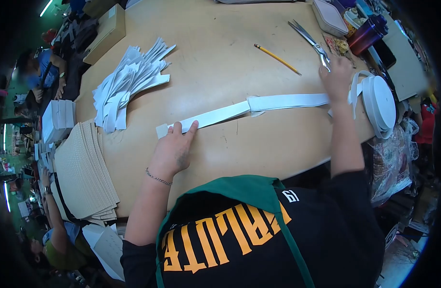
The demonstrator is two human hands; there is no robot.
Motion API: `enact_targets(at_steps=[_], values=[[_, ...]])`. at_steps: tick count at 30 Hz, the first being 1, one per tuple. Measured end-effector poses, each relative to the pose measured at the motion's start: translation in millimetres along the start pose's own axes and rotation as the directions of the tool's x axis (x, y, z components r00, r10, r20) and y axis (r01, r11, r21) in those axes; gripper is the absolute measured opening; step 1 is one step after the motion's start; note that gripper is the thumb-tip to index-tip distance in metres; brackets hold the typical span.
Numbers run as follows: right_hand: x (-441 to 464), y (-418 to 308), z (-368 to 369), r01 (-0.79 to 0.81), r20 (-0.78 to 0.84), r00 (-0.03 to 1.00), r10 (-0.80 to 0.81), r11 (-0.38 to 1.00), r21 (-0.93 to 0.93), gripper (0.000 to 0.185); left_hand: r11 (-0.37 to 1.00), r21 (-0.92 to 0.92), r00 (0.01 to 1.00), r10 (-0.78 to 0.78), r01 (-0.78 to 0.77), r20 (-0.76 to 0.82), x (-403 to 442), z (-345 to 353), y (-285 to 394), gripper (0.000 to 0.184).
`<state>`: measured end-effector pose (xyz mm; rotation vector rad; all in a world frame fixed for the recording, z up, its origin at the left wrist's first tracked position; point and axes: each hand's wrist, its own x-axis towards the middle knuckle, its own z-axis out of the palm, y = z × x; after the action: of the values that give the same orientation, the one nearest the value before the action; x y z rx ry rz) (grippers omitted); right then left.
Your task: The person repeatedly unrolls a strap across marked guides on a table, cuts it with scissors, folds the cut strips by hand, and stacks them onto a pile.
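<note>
A long white strip (287, 102) of flat tape or elastic lies across the table, running toward the white roll (381, 103) at the right. My left hand (175, 149) presses its outstretched fingers onto the strip near its left end. Around the strip's middle, a small pale piece (257, 114) sits under it. My right hand (336, 79) is curled at the handles of the metal scissors (311, 41), whose blades point up and left, away from me. The hand partly covers the handles. A yellow pencil (278, 59) lies left of the scissors.
A pile of cut white strips (129, 84) lies at the left, above a stack of beige textured sheets (83, 168). White boxes (58, 120) stand at the left edge. A tumbler (367, 36) and a plastic container (330, 18) are top right. Other people sit at the far left.
</note>
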<state>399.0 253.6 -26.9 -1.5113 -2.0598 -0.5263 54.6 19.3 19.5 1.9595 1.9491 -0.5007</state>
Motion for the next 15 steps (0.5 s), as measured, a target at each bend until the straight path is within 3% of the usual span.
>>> enact_targets(at_steps=[1, 2, 3, 6, 9, 15], values=[[-12.5, -29.2, -16.7, 0.090, 0.027, 0.995, -0.097, 0.980, 0.177, 0.032, 1.000, 0.000, 0.999, -0.023, 0.023, 0.043, 0.7, -3.0, 2.2, 0.076], [-31.1, -63.0, -31.9, 0.319, -0.045, 0.945, -0.325, 0.875, 0.366, 0.026, 1.000, 0.001, 1.000, -0.003, 0.003, 0.007, 1.2, -1.2, 1.8, 0.076], [-54.6, -96.1, -48.2, 0.256, 0.087, 0.932, -0.353, 0.806, 0.533, 0.030, 1.000, 0.004, 0.999, 0.019, -0.019, -0.029, 0.9, 2.4, -0.7, 0.076], [-88.2, -145.4, -70.1, 0.213, 0.263, 0.878, -0.401, 0.818, 0.534, 0.049, 0.998, 0.022, 0.997, 0.058, -0.057, -0.057, 1.5, 7.0, -5.0, 0.077], [-95.8, -154.4, -70.0, 0.161, 0.358, 0.862, -0.358, 0.865, 0.475, 0.054, 0.998, 0.037, 0.997, 0.056, -0.054, -0.052, 1.7, 5.4, -3.6, 0.078], [-110.1, -154.3, -62.4, 0.127, 0.404, 0.852, -0.332, 0.880, 0.457, 0.055, 0.998, 0.037, 0.996, 0.061, -0.059, -0.058, 1.8, 8.5, -5.9, 0.078]])
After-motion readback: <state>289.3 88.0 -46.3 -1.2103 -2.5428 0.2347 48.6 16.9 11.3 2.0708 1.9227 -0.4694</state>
